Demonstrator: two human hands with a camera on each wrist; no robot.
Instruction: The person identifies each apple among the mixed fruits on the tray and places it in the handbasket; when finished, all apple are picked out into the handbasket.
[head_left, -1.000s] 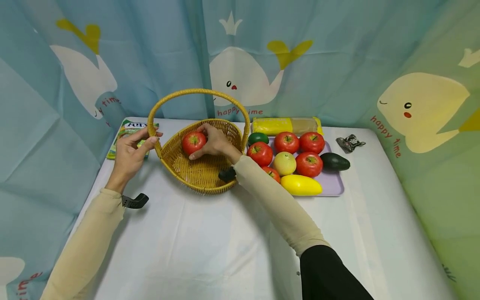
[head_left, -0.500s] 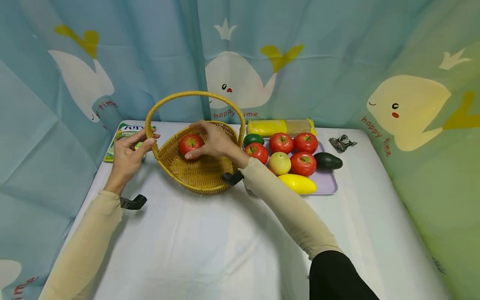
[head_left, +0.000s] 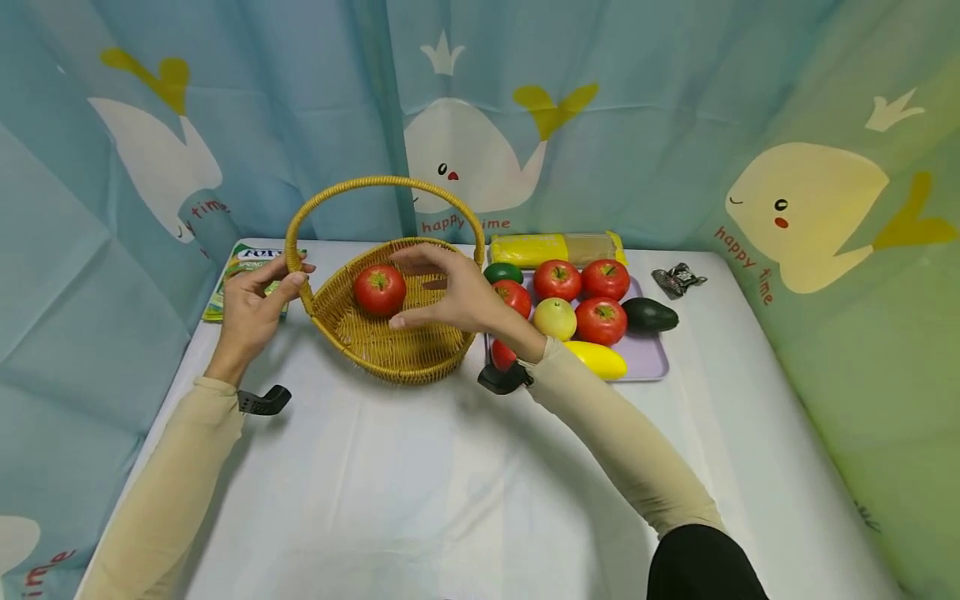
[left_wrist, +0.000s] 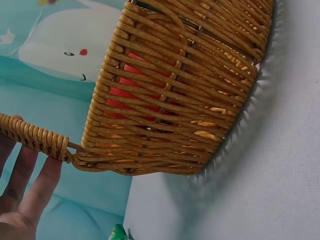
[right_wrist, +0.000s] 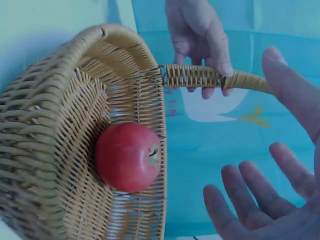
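A red apple (head_left: 379, 290) lies inside the wicker basket (head_left: 405, 367), toward its left end. My left hand (head_left: 253, 310) grips the lower left part of the basket's arched handle (head_left: 384, 181); in the left wrist view its fingers curl round the wrapped handle (left_wrist: 35, 137). Over the right half of the basket, my right hand (head_left: 461, 292) is spread with thumb and fingers apart and holds nothing. The right wrist view has the apple (right_wrist: 129, 157) in the basket, with gaps between it and the fingers of my right hand (right_wrist: 270, 200).
Right of the basket, a lilac tray (head_left: 651, 362) holds several red apples, a pale round fruit (head_left: 555, 319), a yellow fruit (head_left: 597, 359) and a dark avocado (head_left: 649, 316). Behind stands a yellow packet (head_left: 557, 250). A green packet (head_left: 234, 283) is at left, a crumpled black wrapper (head_left: 678, 281) at right.
My right hand has let go of the apple, opened and drawn back to the right and up. The apple stays in the basket. My left hand keeps its grip on the handle.
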